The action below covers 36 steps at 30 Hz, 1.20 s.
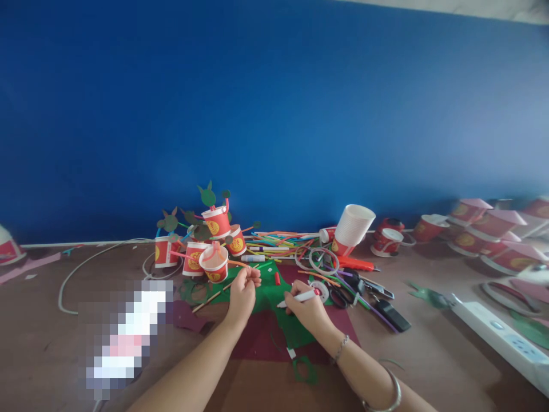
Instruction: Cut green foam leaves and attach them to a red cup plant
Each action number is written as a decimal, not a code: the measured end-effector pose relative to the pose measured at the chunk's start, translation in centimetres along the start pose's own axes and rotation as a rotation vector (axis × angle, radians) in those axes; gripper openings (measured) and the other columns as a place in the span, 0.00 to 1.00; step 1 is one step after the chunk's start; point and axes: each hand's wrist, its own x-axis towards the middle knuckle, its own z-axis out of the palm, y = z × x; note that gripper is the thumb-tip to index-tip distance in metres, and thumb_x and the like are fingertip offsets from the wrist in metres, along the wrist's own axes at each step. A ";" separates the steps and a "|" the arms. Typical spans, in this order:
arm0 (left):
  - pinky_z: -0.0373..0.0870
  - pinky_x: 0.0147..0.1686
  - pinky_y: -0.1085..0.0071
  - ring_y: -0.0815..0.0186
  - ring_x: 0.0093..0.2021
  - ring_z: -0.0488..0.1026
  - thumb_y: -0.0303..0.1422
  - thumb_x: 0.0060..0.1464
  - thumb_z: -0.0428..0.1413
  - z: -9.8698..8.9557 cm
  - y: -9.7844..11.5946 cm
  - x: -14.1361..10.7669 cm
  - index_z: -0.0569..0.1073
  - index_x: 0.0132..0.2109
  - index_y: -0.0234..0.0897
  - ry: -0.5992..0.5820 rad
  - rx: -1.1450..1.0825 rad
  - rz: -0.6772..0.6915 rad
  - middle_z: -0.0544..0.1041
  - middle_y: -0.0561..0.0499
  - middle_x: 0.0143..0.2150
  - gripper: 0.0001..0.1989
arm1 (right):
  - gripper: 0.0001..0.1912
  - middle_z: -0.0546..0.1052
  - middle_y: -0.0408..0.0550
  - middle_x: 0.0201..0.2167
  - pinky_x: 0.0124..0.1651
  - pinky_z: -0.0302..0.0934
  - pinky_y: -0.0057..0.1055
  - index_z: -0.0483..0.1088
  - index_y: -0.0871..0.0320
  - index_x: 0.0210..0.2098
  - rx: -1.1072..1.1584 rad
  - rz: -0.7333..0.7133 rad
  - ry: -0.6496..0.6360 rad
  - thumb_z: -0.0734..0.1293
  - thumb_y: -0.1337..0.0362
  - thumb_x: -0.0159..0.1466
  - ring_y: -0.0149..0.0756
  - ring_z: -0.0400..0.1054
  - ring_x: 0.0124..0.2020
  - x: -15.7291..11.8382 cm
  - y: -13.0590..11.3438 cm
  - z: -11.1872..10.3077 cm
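Observation:
My left hand has its fingers curled at the end of an orange straw. That straw sticks out from the side of a red and white paper cup. My right hand grips a white marker with a red end, its tip pointing left over green paper. A loose red cap lies on the green paper between my hands. Beneath the green paper is a dark red sheet.
Decorated paper cups stand at the back left. Behind my hands are straws, a stack of white cups, scissors, a tape roll and keys. A power strip lies right; a pixelated patch covers something left.

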 end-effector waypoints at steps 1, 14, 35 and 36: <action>0.68 0.31 0.71 0.68 0.28 0.71 0.29 0.43 0.49 0.0 0.0 0.0 0.69 0.30 0.35 -0.001 -0.001 0.000 0.72 0.51 0.29 0.05 | 0.11 0.69 0.39 0.12 0.21 0.53 0.24 0.56 0.55 0.18 0.000 0.004 0.005 0.61 0.62 0.54 0.29 0.62 0.16 0.0 0.0 0.0; 0.69 0.30 0.70 0.67 0.27 0.71 0.29 0.44 0.50 0.1 0.0 0.0 0.69 0.29 0.34 0.011 0.000 -0.005 0.73 0.50 0.28 0.05 | 0.10 0.67 0.38 0.11 0.20 0.52 0.23 0.55 0.55 0.17 0.014 0.006 0.103 0.60 0.65 0.52 0.28 0.60 0.15 0.2 0.2 0.0; 0.69 0.31 0.71 0.68 0.28 0.71 0.26 0.42 0.48 0.0 0.0 -0.1 0.69 0.30 0.34 -0.003 0.012 0.017 0.73 0.51 0.29 0.07 | 0.10 0.69 0.39 0.12 0.21 0.52 0.23 0.56 0.55 0.18 -0.028 0.009 0.071 0.61 0.64 0.54 0.29 0.61 0.16 0.3 0.7 0.1; 0.69 0.31 0.71 0.68 0.28 0.71 0.26 0.42 0.48 0.0 -0.1 -0.1 0.69 0.30 0.34 -0.003 0.013 0.021 0.73 0.51 0.29 0.07 | 0.10 0.68 0.39 0.12 0.21 0.52 0.23 0.56 0.55 0.18 -0.029 0.010 0.073 0.61 0.64 0.54 0.29 0.61 0.16 0.3 0.7 0.1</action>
